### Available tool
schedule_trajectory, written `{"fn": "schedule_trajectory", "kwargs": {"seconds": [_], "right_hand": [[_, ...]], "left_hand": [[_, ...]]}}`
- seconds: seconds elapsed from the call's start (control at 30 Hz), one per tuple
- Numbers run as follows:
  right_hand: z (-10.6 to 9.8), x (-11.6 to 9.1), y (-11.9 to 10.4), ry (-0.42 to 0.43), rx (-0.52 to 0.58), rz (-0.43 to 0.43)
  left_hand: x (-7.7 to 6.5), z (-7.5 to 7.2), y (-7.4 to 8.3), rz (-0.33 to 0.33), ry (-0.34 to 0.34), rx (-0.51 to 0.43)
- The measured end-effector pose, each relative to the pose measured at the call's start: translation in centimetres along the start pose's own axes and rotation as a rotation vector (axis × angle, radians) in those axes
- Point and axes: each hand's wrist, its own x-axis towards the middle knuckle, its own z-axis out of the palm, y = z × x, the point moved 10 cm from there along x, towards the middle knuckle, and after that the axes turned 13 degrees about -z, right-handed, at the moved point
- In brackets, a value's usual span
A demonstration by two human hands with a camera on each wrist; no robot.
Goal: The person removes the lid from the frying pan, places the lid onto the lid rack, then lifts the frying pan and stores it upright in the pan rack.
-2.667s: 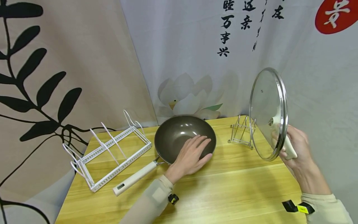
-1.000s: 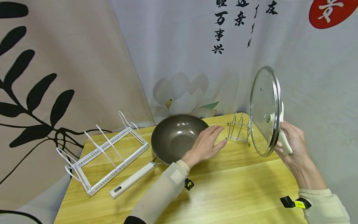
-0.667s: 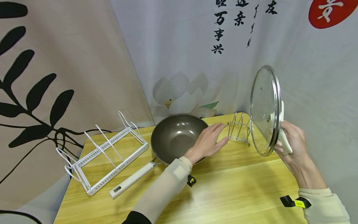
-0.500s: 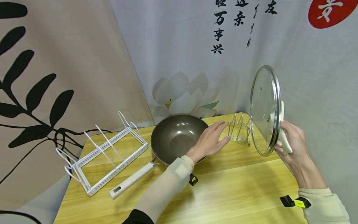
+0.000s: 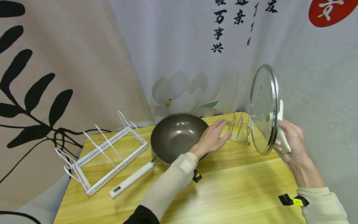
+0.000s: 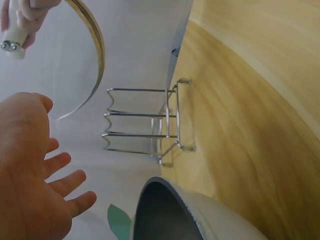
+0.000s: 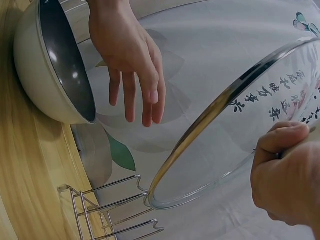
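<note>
My right hand (image 5: 295,143) grips the cream handle (image 5: 283,141) of a round glass lid (image 5: 261,109) with a metal rim. The lid stands on edge in the air at the right; its lower rim overlaps the small wire rack (image 7: 107,205) in the right wrist view. Fingers extended, my left hand (image 5: 211,138) hovers over the right rim of a dark wok (image 5: 174,137) and holds nothing. Its fingertips point toward the wire rack, with a gap between them in the left wrist view (image 6: 30,165). The wok's long cream handle (image 5: 132,180) points front left.
On the left of the wooden table (image 5: 237,193) lies a white rack (image 5: 118,168) with upright dividers, close to the wok. A printed cloth (image 5: 184,40) hangs behind the table's back edge.
My left hand has moved right from over the wok's middle toward the wire rack. The right hand keeps hold of the lid, almost in place. The head view has shifted slightly.
</note>
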Motion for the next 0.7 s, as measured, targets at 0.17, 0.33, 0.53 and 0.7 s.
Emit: {"fn": "schedule_trajectory", "kwargs": {"seconds": [0.17,0.33,0.53,0.7], "right_hand": [[-0.3,0.0,0.0,0.023,-0.029,-0.013],[-0.5,0.0,0.0,0.042,-0.04,-0.013],[-0.6,-0.1,0.0,0.051,-0.038,-0.016],[-0.5,0.0,0.0,0.039,-0.027,-0.021]], "left_hand": [[0.5,0.7,0.0,-0.02,-0.027,-0.018],[1.2,1.3,0.0,-0.06,-0.056,-0.073],[2.0,2.4,0.3,-0.094,-0.094,-0.156],[2.5,3.0,0.3,-0.123,-0.097,-0.177]]}}
